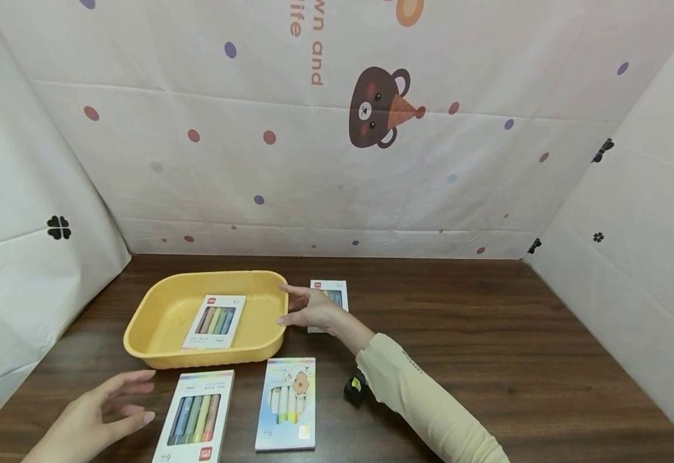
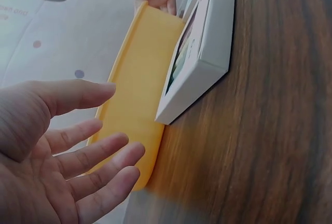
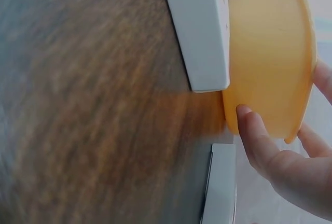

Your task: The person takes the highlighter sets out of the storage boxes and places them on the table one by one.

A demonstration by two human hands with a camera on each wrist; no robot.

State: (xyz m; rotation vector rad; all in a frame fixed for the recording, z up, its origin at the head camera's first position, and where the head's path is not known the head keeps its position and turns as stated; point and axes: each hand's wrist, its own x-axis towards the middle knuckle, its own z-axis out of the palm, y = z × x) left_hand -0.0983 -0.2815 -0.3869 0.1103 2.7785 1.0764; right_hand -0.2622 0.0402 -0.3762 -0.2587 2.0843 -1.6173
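My right hand (image 1: 316,312) holds the right end of a yellow plastic basin (image 1: 163,321), its index finger and thumb over the rim. Inside the basin lies a white box (image 1: 215,321) with coloured sticks printed or showing on its face. My left hand (image 1: 102,418) is held with fingers spread and relaxed, close to the basin's front left side, holding nothing. To its right is a larger white box (image 1: 195,418) of coloured sticks. Farther right lies a light blue marker box (image 1: 285,405) with a cartoon bear. Partly behind my right hand is another white box (image 1: 338,292).
A small black object (image 1: 355,389) with a yellow-green mark shows beside the right cuff. The dark wooden table (image 1: 516,360) extends to the right. White patterned sheets (image 1: 314,173) stand at the back and both sides.
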